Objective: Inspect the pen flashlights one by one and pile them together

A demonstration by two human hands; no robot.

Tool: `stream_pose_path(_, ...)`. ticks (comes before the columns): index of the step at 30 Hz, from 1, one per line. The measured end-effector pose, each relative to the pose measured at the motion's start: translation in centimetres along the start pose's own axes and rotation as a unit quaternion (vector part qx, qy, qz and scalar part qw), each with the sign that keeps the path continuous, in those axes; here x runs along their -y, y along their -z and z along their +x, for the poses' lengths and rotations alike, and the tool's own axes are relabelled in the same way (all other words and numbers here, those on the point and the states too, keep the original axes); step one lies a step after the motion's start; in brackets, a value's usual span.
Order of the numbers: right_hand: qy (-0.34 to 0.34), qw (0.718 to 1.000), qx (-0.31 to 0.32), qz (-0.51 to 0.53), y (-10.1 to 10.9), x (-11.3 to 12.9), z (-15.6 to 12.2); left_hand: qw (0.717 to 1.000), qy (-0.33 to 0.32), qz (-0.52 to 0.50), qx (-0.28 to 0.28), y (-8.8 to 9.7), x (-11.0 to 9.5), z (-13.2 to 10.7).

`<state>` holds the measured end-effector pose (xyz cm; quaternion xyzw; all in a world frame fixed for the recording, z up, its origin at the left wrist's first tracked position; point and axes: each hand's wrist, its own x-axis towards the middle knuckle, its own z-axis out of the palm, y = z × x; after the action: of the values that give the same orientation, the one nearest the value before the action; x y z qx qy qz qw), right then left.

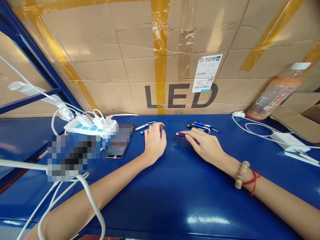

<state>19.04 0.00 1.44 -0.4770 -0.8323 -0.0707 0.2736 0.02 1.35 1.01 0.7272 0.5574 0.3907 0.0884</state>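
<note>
My right hand pinches a slim purple pen-sized tube with a metal end, pointing left just above the blue tabletop. Behind its knuckles lies a small bunch of blue and black pen-sized tubes, partly hidden by the hand. My left hand rests on the table, fingers loosely bent and thumb apart, with no object visible in its grasp. Beside its fingers are a silver tube with a cord loop and the end of a blue tube, mostly covered by the hand.
A phone lies left, by a white power strip with plugs. A white cable hangs over my left forearm. At right are a white charger and a leaning drink bottle. A large carton stands behind.
</note>
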Motion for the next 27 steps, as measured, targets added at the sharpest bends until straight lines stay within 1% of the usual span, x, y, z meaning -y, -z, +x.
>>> stream_pose_path(3,-0.032,0.998,0.010,-0.053,-0.5,-0.7,0.0,0.999,0.014,0.047,0.009,-0.6,0.3,0.0)
stream_pose_path(7,-0.045,0.993,0.023,-0.104,-1.1,-1.8,-0.1,0.995,0.035,0.084,0.030,-1.0,0.5,-0.3)
stream_pose_path(11,-0.059,0.992,-0.002,-0.110,-1.2,-2.6,-0.2,0.996,0.038,0.075,0.038,-0.9,0.4,-0.3)
stream_pose_path(14,-0.057,0.990,-0.009,-0.126,-1.1,-3.0,-0.1,0.994,0.055,0.085,0.029,-0.8,0.4,-0.2)
stream_pose_path(20,-0.074,0.985,0.015,-0.154,-1.1,-3.5,-0.1,0.994,0.075,0.081,0.026,-0.7,0.5,0.0)
stream_pose_path(24,-0.075,0.985,0.003,-0.157,-1.2,-3.8,-0.2,0.994,0.087,0.071,-0.002,-0.8,0.7,0.2)
stream_pose_path(27,-0.069,0.983,-0.007,-0.169,-1.3,-3.8,-0.2,0.993,0.098,0.061,-0.002,-0.8,0.9,0.3)
